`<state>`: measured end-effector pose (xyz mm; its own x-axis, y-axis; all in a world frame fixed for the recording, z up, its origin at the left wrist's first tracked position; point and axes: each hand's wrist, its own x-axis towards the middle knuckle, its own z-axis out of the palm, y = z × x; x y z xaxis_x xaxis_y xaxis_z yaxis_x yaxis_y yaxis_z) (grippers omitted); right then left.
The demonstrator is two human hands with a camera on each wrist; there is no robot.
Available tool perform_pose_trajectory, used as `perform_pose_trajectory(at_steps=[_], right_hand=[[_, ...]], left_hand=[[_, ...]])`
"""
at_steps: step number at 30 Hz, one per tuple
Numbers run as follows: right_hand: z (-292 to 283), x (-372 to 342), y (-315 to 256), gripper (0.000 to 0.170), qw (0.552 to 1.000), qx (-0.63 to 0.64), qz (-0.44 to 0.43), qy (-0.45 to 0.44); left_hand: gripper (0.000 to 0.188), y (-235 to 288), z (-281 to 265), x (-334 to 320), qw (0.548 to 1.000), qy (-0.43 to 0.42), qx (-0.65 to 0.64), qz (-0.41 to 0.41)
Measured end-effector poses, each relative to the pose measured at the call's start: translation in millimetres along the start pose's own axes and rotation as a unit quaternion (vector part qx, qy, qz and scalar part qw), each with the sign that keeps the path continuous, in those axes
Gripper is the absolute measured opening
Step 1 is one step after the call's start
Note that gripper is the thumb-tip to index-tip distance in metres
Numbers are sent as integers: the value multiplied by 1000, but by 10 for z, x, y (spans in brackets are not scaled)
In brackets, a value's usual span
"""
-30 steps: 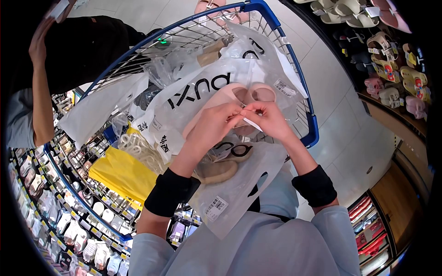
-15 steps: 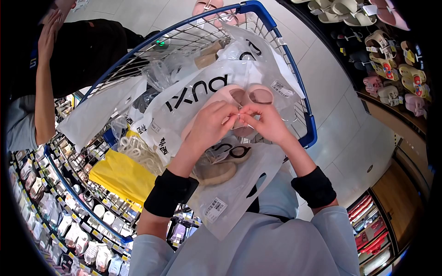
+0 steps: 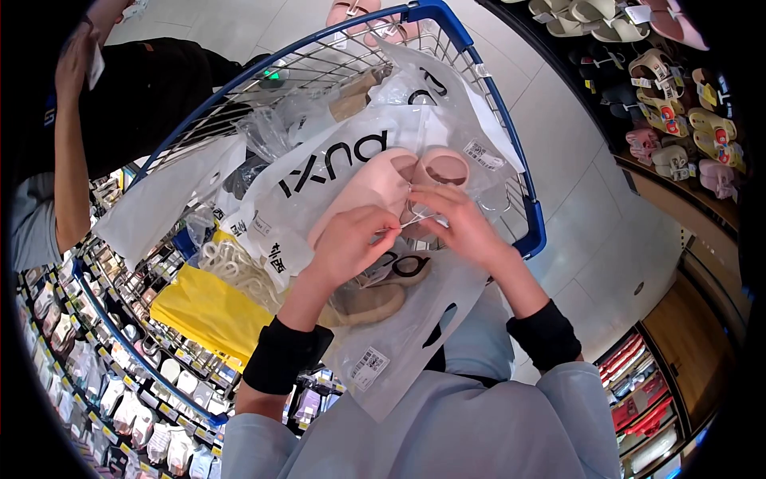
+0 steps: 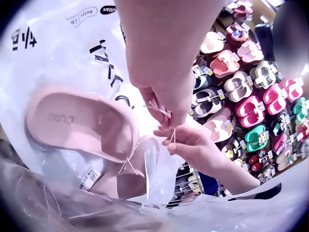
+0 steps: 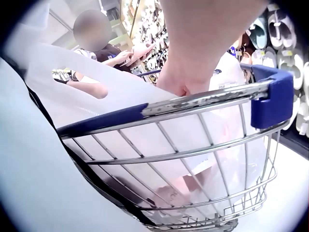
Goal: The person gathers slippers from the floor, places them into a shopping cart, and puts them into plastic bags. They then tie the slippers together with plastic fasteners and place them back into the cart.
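Pink slippers (image 3: 383, 185) lie on a white printed bag (image 3: 319, 172) in the cart. Over their near end, the left hand (image 3: 359, 243) pinches a thin white tie (image 3: 411, 223) between thumb and fingers. The right hand (image 3: 456, 223) holds the other part of that tie, its fingers bent beside the slippers. In the left wrist view, white strands pass between the left hand (image 4: 161, 96) and the right hand (image 4: 193, 145); another white tie (image 4: 128, 162) is at the slippers' edge. In the right wrist view the cart's rim hides the right hand's fingertips.
The blue-rimmed wire cart (image 3: 536, 207) also holds a yellow bag (image 3: 211, 311), a clear bag with beige slippers (image 3: 371, 303) and other wrapped items. Another person's arm (image 3: 72, 160) is at the left. Slipper shelves (image 3: 662, 104) stand at the right, pink slippers beyond the cart.
Both hands have lowered slightly and moved apart, with the white strands now stretched between them. The white piece seen earlier at the right fingers is no longer distinct. The other person's hand has shifted.
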<state>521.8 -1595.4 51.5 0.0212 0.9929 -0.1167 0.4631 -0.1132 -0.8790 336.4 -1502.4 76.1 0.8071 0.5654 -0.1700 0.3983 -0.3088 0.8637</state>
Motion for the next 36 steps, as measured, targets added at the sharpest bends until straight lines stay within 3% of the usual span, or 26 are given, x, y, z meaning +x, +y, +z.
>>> perform_pose_trajectory(at_steps=[5, 7, 8, 10, 11, 13, 16, 23, 26, 28, 29, 31, 32, 34, 35, 36], right_hand=[[-134, 70, 43, 42, 994, -74, -79, 8], [-261, 131, -183, 29, 981, 47, 130, -134], [-219, 140, -196, 29, 981, 48, 128, -134], [-92, 166, -212, 18, 988, 43, -15, -145], [-39, 162, -239, 18, 989, 43, -16, -144], [25, 139, -295, 16, 984, -10, -121, -128], [-57, 115, -341, 17, 988, 34, -120, -95], [-16, 120, -263, 14, 989, -5, -120, -84], [-13, 178, -118, 16, 989, -35, -91, -112], [-27, 220, -8, 18, 994, -18, -87, -56], [-58, 259, 42, 18, 994, -21, -91, -56], [-137, 360, 145, 33, 999, 11, 39, 21], [-136, 406, 224, 33, 999, 7, 32, 25], [-70, 468, 398, 45, 976, -131, 81, -151], [0, 504, 458, 45, 977, -136, 76, -147], [92, 560, 490, 43, 961, -128, 131, -205]], left_hand=[[9, 139, -143, 29, 999, -21, 33, 30], [11, 212, -244, 34, 996, -10, 80, 49], [11, 252, -270, 27, 995, -9, 81, 49], [12, 341, -316, 7, 991, -1, 111, 77], [12, 392, -368, -8, 991, -1, 113, 78], [12, 456, -513, -60, 981, 21, 169, 91], [12, 435, -695, -187, 977, 9, 201, 73], [11, 330, -605, -261, 980, 44, 182, 65], [9, 263, -473, -204, 987, 45, 154, 30], [11, 191, -326, -123, 996, 4, 75, -44], [11, 172, -286, -121, 996, 8, 76, -42], [17, 138, -249, -130, 995, 50, 40, -78], [17, 87, -274, -165, 995, 55, 42, -72], [23, -60, -366, -307, 986, 26, 77, -144], [23, -136, -370, -369, 987, 32, 78, -139], [23, -229, -361, -435, 980, -32, 37, -193]])
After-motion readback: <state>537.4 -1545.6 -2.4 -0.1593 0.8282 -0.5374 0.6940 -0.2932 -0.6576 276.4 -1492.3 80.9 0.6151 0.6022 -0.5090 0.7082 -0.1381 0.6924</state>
